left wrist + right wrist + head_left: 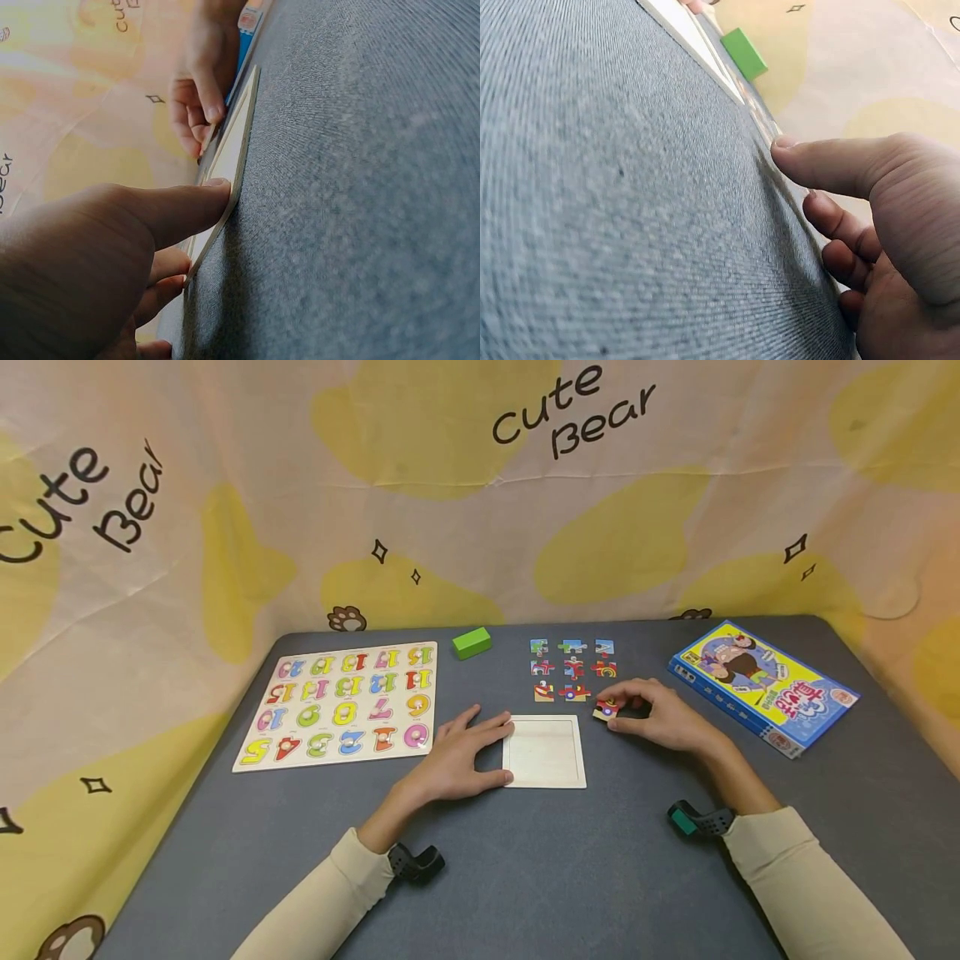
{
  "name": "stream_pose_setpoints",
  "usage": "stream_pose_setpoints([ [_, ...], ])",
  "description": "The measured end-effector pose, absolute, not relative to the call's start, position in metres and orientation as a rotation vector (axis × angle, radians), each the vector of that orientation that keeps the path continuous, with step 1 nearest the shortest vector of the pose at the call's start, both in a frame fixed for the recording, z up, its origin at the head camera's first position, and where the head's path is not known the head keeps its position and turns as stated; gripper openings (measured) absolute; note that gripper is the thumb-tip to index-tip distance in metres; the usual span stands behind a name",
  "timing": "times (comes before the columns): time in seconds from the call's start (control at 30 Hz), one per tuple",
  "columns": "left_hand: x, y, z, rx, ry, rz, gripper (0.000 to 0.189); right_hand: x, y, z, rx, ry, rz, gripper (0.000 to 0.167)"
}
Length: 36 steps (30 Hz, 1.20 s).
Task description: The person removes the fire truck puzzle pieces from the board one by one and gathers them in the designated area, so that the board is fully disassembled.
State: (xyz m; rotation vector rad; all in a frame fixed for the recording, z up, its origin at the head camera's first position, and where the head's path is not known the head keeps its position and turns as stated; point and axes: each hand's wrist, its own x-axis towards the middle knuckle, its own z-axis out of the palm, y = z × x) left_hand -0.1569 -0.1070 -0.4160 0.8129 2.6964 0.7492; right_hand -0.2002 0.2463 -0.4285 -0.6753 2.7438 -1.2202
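My left hand (456,762) rests with fairly straight fingers at the left side of a shallow, pale wooden puzzle tray (544,753). In the left wrist view its thumb (196,204) presses on the tray's rim near a corner, the other fingertips at the edge. Beyond the tray's upper right corner, my right hand (660,717) pinches a red and yellow jigsaw piece (603,713) between thumb and fingers, low over the table. Several more colourful jigsaw pieces (573,668) lie in spaced rows behind the tray. The pinched piece is hidden in the right wrist view.
A number board (258,758) with colourful knobbed numerals lies at the left. Behind the tray, toward the table's far edge, sits a green block (472,643). A blue and yellow box (765,685) lies right of my right hand on the dark grey table (525,877).
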Motion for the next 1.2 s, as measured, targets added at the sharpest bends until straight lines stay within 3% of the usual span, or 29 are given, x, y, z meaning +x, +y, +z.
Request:
stream_pose_setpoints([
  [1.2,-0.156,-0.107,-0.417,0.829,2.696,0.769,0.073,-0.217,0.242,-0.433,-0.547,2.891,-1.129,0.029],
])
